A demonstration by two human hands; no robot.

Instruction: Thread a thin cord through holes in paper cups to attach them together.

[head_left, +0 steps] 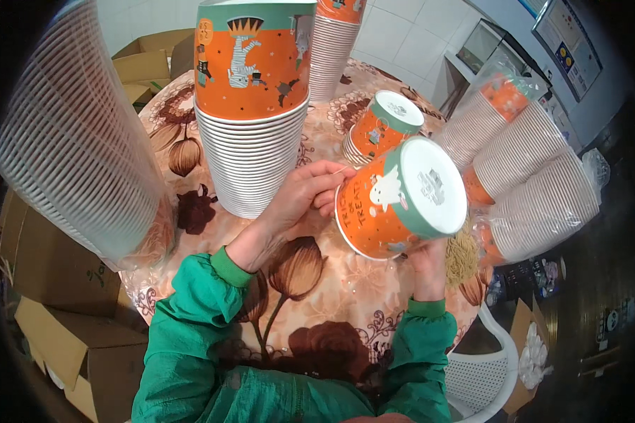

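An orange paper bucket [374,204] with a green band and a white ghost picture is held tilted, its white base facing up and right. Beneath its lower right side is my right hand [428,259], closed on it with the fingers mostly hidden. On its left side, my left hand [310,189] is in a pinch beside the wall of the bucket. A thin pale strand [342,170] shows at those fingertips. Close to my right hand lies a heap of tan strands [461,258]. Behind the held bucket, a short upside-down stack of matching buckets [377,134] stands on the table.
A tall stack of nested buckets [254,141] stands left of centre, another [334,53] behind. Plastic-wrapped bucket stacks stand at left [85,141] and lie at right [536,208]. Flowered cloth [300,345] covers the table. Cardboard boxes [70,282] and a white chair [483,374] flank it.
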